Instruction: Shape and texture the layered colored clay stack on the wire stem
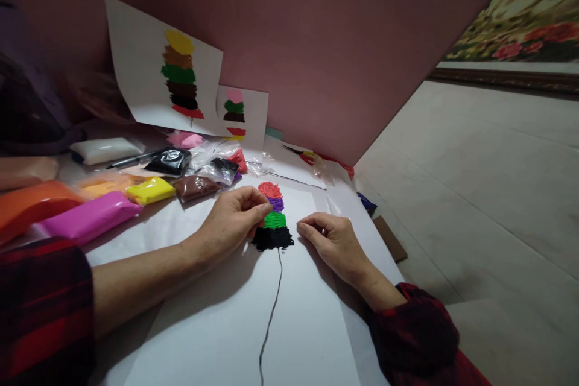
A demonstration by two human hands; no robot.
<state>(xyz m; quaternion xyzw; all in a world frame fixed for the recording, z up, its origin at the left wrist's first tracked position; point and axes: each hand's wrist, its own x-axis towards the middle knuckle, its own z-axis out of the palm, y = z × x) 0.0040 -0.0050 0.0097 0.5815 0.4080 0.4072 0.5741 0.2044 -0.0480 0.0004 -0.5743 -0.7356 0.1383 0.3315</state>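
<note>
While left hand hides edge of green band, fingers together — right hand likewise (anything held: unclear).

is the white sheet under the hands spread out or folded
Spread out: the sheet lies flat, its side edges look straight, and no fold shows in the part in view.

In front of me on the table lies a paper sheet; on it, the clay patch sits between my left hand, over its left edge, and my right hand. Packets lie to the left. Behind, two upright sheets stand near the wall, scissors to their right.
</note>
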